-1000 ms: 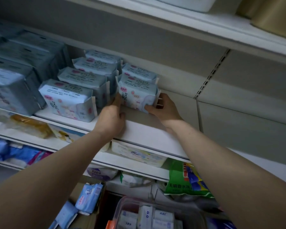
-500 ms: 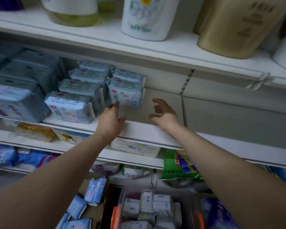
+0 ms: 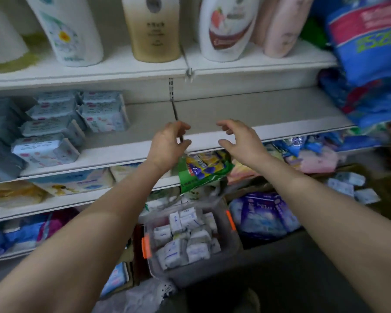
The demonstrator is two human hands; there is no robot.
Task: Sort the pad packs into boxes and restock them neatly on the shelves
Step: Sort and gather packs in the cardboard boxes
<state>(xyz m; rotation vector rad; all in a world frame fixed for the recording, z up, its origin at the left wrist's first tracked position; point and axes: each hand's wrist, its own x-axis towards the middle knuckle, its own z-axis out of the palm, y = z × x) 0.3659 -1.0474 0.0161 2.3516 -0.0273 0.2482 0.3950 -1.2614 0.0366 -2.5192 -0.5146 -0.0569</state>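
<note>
Light blue pad packs stand in rows on the left of the white middle shelf. My left hand and my right hand hover in front of the shelf's front edge, away from the packs, with fingers loosely curled and nothing in them. Below, on the floor, a clear plastic box with orange latches holds several small white pad packs. A cardboard box with blue packs shows at the lower left.
Tall bottles line the top shelf. A blue bag stack fills the right side. A green packet hangs off the lower shelf, with a purple pack and loose packs to its right.
Both hands let go of the front pad pack on the shelf and drew back to the right, away from it. My view has swung right and down, with the top shelf's bottles now in sight.
</note>
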